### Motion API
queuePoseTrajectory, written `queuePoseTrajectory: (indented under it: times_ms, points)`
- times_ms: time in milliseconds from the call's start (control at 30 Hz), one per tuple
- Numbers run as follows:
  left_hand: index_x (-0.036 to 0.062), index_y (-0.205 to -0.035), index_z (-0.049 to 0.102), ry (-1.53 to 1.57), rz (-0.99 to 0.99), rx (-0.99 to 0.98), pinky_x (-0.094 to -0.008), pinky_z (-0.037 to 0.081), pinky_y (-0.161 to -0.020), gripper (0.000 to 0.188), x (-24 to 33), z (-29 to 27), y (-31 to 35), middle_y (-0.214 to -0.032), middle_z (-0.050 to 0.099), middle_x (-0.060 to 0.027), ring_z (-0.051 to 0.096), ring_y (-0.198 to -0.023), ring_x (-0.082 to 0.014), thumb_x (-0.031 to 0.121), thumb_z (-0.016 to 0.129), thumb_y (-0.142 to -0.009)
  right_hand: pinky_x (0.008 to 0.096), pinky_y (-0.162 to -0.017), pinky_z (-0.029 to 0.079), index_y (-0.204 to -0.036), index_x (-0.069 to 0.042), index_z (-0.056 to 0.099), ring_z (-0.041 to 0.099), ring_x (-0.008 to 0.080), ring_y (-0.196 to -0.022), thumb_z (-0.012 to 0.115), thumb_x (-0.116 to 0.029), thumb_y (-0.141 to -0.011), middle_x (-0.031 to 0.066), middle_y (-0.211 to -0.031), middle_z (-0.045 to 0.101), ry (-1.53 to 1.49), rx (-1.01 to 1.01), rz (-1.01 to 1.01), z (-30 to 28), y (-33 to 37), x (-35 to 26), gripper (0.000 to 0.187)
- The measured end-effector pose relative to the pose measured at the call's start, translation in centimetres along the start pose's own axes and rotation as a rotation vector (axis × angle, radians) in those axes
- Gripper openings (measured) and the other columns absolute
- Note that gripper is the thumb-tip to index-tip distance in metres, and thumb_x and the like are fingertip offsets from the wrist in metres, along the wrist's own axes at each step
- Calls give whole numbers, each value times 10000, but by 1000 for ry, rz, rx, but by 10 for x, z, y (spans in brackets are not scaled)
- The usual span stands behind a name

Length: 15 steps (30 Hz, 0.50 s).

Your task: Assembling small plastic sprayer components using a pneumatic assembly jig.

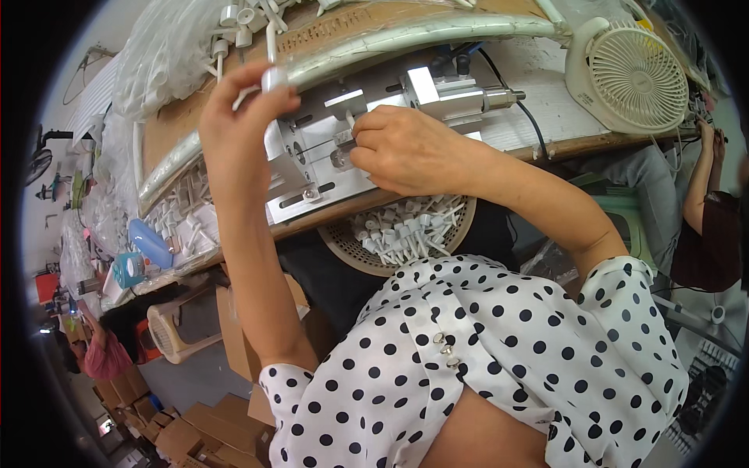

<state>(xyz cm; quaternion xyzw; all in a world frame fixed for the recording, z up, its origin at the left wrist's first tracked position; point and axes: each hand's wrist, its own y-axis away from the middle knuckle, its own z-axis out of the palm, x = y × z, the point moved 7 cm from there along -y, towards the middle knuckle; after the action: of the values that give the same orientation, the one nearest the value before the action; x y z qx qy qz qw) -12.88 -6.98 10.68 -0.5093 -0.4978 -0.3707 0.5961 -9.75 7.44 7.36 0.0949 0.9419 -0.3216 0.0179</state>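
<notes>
My left hand [243,109] is raised at the left end of a silver metal fixture [292,168]. Between its thumb and fingers is a white plastic piece with a round cap and a thin stem [274,78]. My right hand [406,152] rests low over the middle of the fixture, fingers closed. A second white plastic piece [350,118] shows its narrow stem at those fingertips, beside a small metal block; my fingers cover the rest. A silver cylinder [495,97] sits at the fixture's right end.
Below the table edge, a round basket [337,248] holds many white plastic pieces. A plastic-wrapped curved rail [374,53] borders a board with more pieces. A small fan [632,74] stands at the right, near a black cable [527,113]. Another person's arm [697,175] shows far right.
</notes>
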Motion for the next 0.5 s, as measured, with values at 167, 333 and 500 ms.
queuePoseTrajectory:
  times_ms: [167, 333, 500]
  points:
    - [-34, -1037, 529, -89, 111, 66, -252, 483, -708, 295, -15, -3, 62, -933, 542, -84, 578, -835, -160, -76, 559, -746, 325, -669, 464, -708, -53, 551, 573, 231, -726, 603, -147, -673, 84, -691, 578, 9, -126, 65, 2, -4, 0, 113]
    - [-13, -991, 577, -522, 263, 87, -208, 427, -687, 288, -31, 13, 104, -1053, 458, -57, 489, -855, -109, -84, 591, -712, 397, -655, 488, -746, -57, 582, 595, 281, -746, 588, -147, -703, 93, -751, 599, 57, 57, 202, -55, -9, 50, 100]
    - [8, -981, 602, -720, 473, 66, -250, 463, -667, 293, -26, 39, 108, -1078, 542, -119, 552, -850, -182, -42, 605, -693, 429, -671, 479, -728, -1, 645, 614, 332, -750, 528, -183, -755, 201, -751, 617, 549, -172, 799, -82, 0, 184, 218]
